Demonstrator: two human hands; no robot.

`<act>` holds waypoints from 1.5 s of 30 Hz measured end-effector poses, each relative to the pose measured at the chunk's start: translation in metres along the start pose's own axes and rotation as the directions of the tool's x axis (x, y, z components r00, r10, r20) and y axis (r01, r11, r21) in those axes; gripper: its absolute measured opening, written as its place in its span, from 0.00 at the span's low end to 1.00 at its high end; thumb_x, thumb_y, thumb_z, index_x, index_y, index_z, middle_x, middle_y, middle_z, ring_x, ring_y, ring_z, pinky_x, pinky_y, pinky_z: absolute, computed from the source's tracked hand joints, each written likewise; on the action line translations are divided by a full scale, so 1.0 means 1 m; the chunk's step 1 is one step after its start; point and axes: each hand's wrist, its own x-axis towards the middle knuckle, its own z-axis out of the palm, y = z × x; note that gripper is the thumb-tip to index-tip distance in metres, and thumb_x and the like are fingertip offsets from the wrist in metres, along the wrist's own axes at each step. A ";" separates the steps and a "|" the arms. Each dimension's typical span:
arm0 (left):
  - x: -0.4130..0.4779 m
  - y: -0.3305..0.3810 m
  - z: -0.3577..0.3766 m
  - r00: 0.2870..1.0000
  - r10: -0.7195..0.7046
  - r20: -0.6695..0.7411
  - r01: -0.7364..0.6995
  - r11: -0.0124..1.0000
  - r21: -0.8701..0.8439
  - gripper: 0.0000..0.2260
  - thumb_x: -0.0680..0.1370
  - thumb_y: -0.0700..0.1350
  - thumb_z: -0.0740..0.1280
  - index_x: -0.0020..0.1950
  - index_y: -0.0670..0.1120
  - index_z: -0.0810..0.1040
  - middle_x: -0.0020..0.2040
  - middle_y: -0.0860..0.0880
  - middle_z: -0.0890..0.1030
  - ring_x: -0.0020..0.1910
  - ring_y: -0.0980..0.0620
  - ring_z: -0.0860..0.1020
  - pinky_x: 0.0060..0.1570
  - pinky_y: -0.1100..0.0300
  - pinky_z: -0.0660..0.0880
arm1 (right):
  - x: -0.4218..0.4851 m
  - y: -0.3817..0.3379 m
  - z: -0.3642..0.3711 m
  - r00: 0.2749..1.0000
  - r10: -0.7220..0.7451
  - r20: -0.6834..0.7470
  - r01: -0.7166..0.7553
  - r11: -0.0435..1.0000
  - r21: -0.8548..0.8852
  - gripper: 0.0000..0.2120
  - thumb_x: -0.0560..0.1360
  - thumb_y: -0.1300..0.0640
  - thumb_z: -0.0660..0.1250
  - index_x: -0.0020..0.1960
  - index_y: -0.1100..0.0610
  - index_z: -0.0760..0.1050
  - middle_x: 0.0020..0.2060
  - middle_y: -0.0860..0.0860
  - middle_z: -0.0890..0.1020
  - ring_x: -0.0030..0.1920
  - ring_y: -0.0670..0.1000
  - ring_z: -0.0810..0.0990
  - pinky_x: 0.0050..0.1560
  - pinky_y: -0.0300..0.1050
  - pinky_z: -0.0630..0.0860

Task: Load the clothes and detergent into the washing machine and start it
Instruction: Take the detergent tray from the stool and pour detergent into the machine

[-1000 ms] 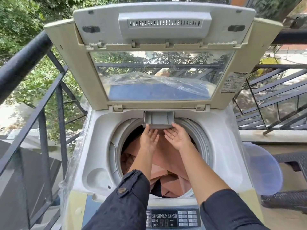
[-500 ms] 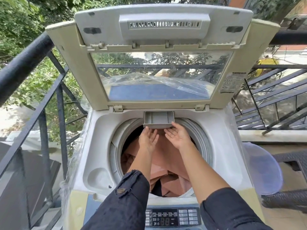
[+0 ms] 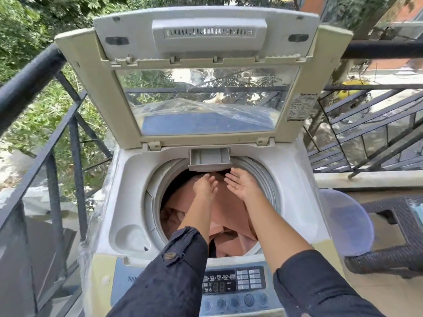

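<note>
Pink clothes (image 3: 229,209): heaped inside washing machine (image 3: 128,179) drum.
Left hand (image 3: 204,186): fingers straight, holding nothing, over clothes.
Right hand (image 3: 241,184): spread, palm up, below detergent drawer (image 3: 209,159).
Risk: drawer left protruding may foul lid (image 3: 206,106).

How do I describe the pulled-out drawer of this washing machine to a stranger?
Find the top-loading washing machine with its lid raised. At the back edge of its round drum opening, a small grey drawer juts out over the pink clothes. It alone is a rectangular, divided tray.
</note>
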 end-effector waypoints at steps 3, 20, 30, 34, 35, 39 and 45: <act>-0.010 -0.004 0.018 0.998 0.048 0.034 -0.051 0.996 0.072 0.15 0.81 0.41 0.57 0.66 0.40 0.73 0.48 0.47 0.80 0.39 0.51 0.78 0.36 0.61 0.70 | -0.009 -0.007 -0.009 1.000 -0.026 0.000 0.026 0.998 -0.056 0.14 0.80 0.56 0.58 0.62 0.58 0.73 0.68 0.57 0.73 0.68 0.55 0.72 0.68 0.47 0.65; -0.065 -0.101 0.133 0.828 0.529 0.187 -0.560 0.764 0.321 0.08 0.78 0.42 0.62 0.39 0.50 0.74 0.39 0.47 0.82 0.33 0.51 0.78 0.46 0.55 0.74 | -0.056 -0.059 -0.158 0.915 -0.382 -0.128 0.350 0.912 -0.213 0.10 0.75 0.64 0.63 0.39 0.52 0.75 0.34 0.50 0.79 0.35 0.45 0.77 0.34 0.35 0.68; -0.124 -0.209 0.222 0.799 0.537 0.272 -0.602 0.712 0.361 0.06 0.79 0.41 0.61 0.43 0.46 0.76 0.38 0.47 0.81 0.36 0.51 0.79 0.50 0.52 0.76 | -0.095 -0.091 -0.298 0.703 -0.687 -0.184 0.482 0.651 -0.587 0.08 0.73 0.60 0.67 0.50 0.58 0.82 0.45 0.54 0.85 0.45 0.49 0.80 0.43 0.34 0.69; -0.135 -0.250 0.257 0.795 0.514 0.323 -0.606 0.689 0.398 0.08 0.78 0.42 0.61 0.40 0.51 0.75 0.36 0.52 0.80 0.35 0.50 0.79 0.48 0.51 0.75 | -0.101 -0.098 -0.354 0.656 -0.720 -0.228 0.485 0.633 -0.603 0.07 0.73 0.61 0.66 0.49 0.58 0.82 0.46 0.54 0.85 0.47 0.51 0.81 0.44 0.34 0.68; -0.141 -0.260 0.267 0.794 0.510 0.332 -0.608 0.683 0.406 0.07 0.78 0.42 0.60 0.42 0.49 0.76 0.36 0.52 0.80 0.35 0.51 0.79 0.46 0.54 0.73 | -0.101 -0.101 -0.369 0.648 -0.720 -0.247 0.482 0.639 -0.599 0.07 0.73 0.61 0.66 0.49 0.59 0.81 0.46 0.53 0.85 0.47 0.50 0.81 0.46 0.35 0.69; -0.153 -0.295 0.302 0.789 0.477 0.388 -0.613 0.663 0.430 0.10 0.79 0.40 0.58 0.52 0.42 0.78 0.42 0.48 0.81 0.39 0.49 0.80 0.42 0.59 0.71 | -0.097 -0.112 -0.418 0.627 -0.705 -0.332 0.467 0.681 -0.564 0.07 0.74 0.62 0.65 0.49 0.58 0.81 0.46 0.52 0.84 0.45 0.47 0.79 0.51 0.39 0.74; -0.149 -0.347 0.366 0.767 0.386 0.512 -0.628 0.615 0.477 0.07 0.79 0.41 0.61 0.50 0.41 0.78 0.40 0.49 0.81 0.38 0.51 0.79 0.39 0.62 0.73 | -0.080 -0.138 -0.489 0.553 -0.657 -0.512 0.430 0.752 -0.500 0.08 0.74 0.63 0.65 0.50 0.60 0.81 0.46 0.54 0.85 0.44 0.48 0.79 0.38 0.30 0.67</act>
